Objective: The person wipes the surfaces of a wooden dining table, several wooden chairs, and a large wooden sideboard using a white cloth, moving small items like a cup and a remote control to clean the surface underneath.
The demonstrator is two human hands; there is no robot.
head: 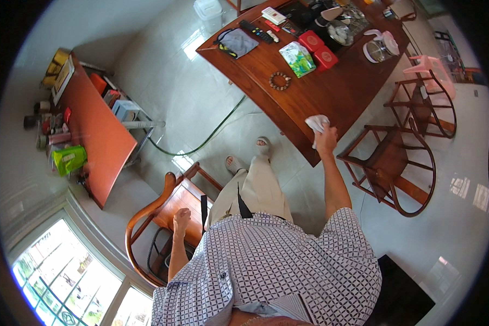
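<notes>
My right hand [327, 140] grips a crumpled white cloth [317, 122] at the near corner of a reddish-brown wooden table [265, 87]. Part of the cloth hangs below the fingers. To the left, my left hand [182, 219] is over the seat of a wooden armchair [187, 199], its fingers loosely bent and nothing visible in it. Farther along the tabletop lie a beaded bracelet [279, 81], a green-and-white packet [297, 59] and two red boxes [318, 49]. A grey drawstring pouch [238, 42] rests by the table's left edge.
A glass pitcher with a pink lid [381, 47], a black remote control [256, 31] and a glass bowl [340, 32] stand or lie farther back. Wooden chairs [391, 163] flank the table's right side. A green hose [203, 142] crosses the floor towards an orange-topped side table [100, 134].
</notes>
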